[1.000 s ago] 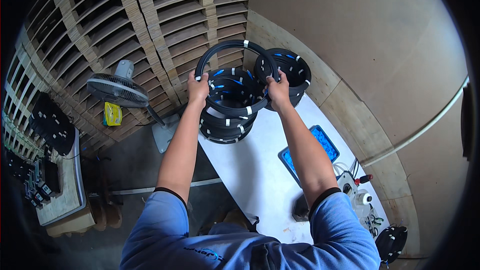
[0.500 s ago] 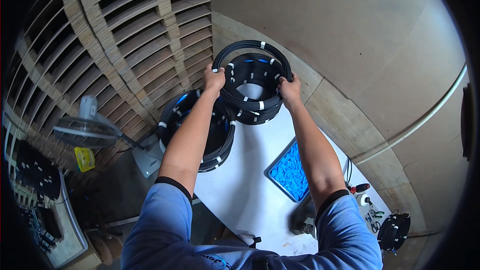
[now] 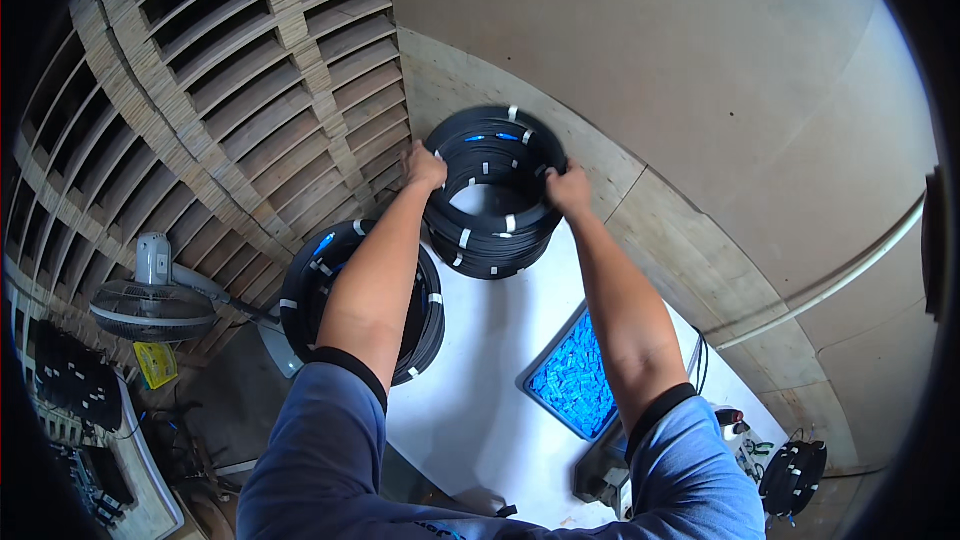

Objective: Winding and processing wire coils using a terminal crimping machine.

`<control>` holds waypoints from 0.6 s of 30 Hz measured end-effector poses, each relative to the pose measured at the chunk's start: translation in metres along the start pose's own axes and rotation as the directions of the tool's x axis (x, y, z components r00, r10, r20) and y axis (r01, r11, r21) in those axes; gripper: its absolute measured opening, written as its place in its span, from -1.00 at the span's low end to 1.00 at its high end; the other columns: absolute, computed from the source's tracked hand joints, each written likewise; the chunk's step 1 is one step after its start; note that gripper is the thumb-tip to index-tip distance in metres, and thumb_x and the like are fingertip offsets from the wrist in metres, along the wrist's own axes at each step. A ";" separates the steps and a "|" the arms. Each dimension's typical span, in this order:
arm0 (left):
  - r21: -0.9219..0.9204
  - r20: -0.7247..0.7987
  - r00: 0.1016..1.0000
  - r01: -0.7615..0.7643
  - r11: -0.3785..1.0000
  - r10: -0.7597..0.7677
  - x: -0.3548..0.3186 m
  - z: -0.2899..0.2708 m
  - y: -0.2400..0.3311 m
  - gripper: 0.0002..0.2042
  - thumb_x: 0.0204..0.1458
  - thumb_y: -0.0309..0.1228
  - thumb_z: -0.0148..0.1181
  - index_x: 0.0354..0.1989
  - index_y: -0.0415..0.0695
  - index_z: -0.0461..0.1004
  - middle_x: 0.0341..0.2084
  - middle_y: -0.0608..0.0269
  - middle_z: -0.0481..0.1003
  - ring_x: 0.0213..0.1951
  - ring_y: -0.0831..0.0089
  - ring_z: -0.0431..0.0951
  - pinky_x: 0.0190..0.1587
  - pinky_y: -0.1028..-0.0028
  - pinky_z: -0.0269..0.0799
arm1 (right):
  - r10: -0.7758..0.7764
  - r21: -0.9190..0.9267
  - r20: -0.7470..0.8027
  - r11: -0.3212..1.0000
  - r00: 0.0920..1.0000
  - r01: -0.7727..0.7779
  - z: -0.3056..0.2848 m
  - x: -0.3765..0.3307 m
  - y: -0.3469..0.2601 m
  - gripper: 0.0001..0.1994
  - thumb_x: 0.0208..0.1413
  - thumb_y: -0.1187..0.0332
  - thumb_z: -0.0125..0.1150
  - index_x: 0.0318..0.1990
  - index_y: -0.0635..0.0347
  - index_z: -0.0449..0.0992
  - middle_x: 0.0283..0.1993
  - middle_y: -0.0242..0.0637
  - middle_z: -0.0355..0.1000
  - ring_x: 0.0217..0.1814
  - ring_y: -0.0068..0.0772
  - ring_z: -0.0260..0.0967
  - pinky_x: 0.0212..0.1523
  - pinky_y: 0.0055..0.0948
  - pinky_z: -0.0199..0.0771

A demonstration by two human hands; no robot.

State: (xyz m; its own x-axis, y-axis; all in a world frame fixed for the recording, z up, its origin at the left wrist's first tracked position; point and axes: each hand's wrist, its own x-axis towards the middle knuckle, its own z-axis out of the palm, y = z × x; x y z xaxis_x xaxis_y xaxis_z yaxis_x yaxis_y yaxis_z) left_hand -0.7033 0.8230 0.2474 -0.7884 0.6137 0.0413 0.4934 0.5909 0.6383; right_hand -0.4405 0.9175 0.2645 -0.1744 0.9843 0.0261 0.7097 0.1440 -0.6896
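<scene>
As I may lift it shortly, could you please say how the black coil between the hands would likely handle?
The black coil would probably flex somewhat yet keep its round shape, since white bands bind it. It may slide on the stack below, as nothing visible ties them together. Lifted by one side, it could sag, being wide and open.

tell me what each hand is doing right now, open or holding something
Left hand: closed, holding the left side of the top black coil.
Right hand: closed, holding the same coil's right side.
</scene>
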 end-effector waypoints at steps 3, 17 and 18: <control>-0.111 0.219 0.975 0.065 0.992 -0.040 0.001 0.010 -0.003 -0.36 0.17 -0.35 0.19 0.40 -0.24 0.12 0.28 -0.25 0.37 0.29 -0.13 0.42 0.36 0.09 0.35 | -0.111 -0.007 -0.163 0.994 0.980 0.111 0.034 -0.007 0.035 -0.36 0.19 0.23 0.18 0.42 0.21 0.27 0.30 0.18 0.39 0.31 0.30 0.38 0.32 0.04 0.41; -0.072 0.251 0.966 0.075 0.995 -0.055 -0.004 0.007 0.000 -0.33 0.06 -0.57 0.09 0.42 -0.33 0.13 0.27 -0.34 0.38 0.34 -0.10 0.39 0.39 0.18 0.30 | -0.112 -0.263 0.082 0.956 0.990 0.130 -0.005 -0.012 0.009 -0.44 0.11 0.32 0.25 0.28 0.31 0.37 0.27 0.17 0.42 0.34 0.23 0.34 0.31 0.05 0.42; -0.095 0.213 0.977 0.043 0.995 -0.022 -0.004 0.012 0.000 -0.32 0.08 -0.55 0.10 0.43 -0.31 0.09 0.34 -0.31 0.30 0.37 -0.10 0.34 0.42 0.16 0.27 | -0.135 -0.220 0.033 0.966 0.990 0.139 0.002 -0.011 0.019 -0.38 0.15 0.28 0.21 0.37 0.25 0.28 0.30 0.17 0.40 0.35 0.21 0.32 0.32 0.07 0.41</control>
State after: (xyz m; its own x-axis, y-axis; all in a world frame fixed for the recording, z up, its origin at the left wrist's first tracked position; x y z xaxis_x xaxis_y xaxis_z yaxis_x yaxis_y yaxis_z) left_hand -0.6959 0.8268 0.2385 -0.7028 0.6981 -0.1371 0.4217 0.5640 0.7099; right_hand -0.4267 0.9094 0.2495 -0.2913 0.9519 0.0953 0.8109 0.2986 -0.5032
